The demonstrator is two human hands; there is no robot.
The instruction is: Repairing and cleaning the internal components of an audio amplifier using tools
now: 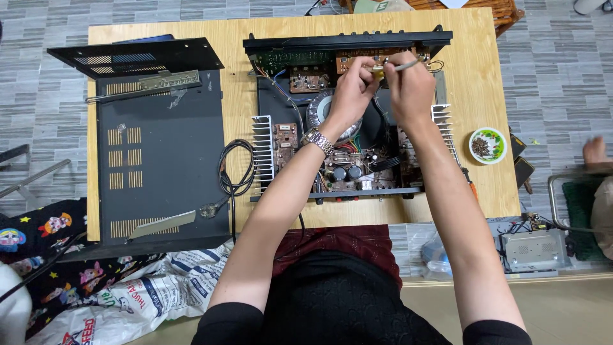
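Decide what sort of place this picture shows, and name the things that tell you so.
Probably a home electronics repair spot. An opened amplifier lies on a low wooden table over a tiled floor, its black cover set aside, a small dish of screws nearby.

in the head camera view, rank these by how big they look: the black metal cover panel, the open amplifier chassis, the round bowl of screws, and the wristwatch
1. Black metal cover panel
2. Open black amplifier chassis, looks slightly smaller
3. Small round green-rimmed bowl of screws
4. Silver metal wristwatch, though the two smallest look close in size
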